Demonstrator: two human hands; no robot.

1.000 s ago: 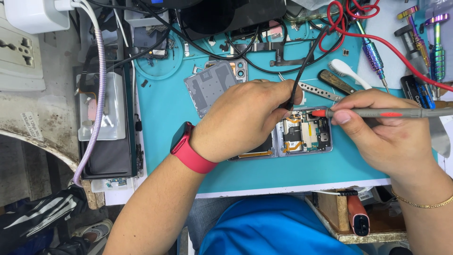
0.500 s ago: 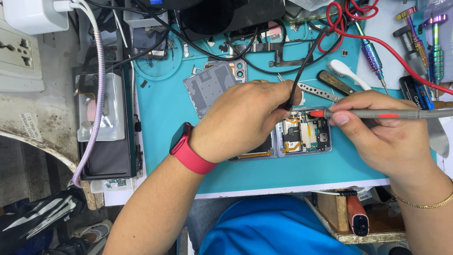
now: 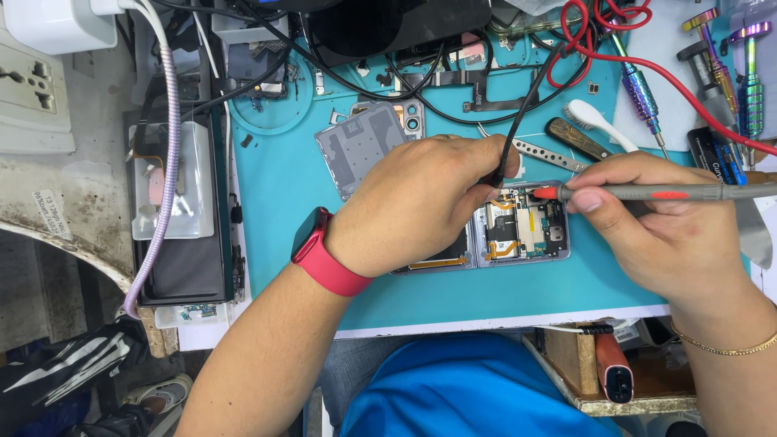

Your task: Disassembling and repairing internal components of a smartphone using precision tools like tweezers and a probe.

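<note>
An opened phone (image 3: 518, 231) lies on a teal mat (image 3: 283, 186) on the counter (image 3: 486, 322), its boards and flex cables bare. The left hand (image 3: 417, 206) rests over the phone's left half, fingers pinched shut on a black probe (image 3: 506, 162) whose lead runs up and away. The right hand (image 3: 655, 222) grips a grey probe (image 3: 647, 193) with a red tip, the tip touching the phone's upper edge. A grey back cover (image 3: 360, 146) lies just above the left hand.
</note>
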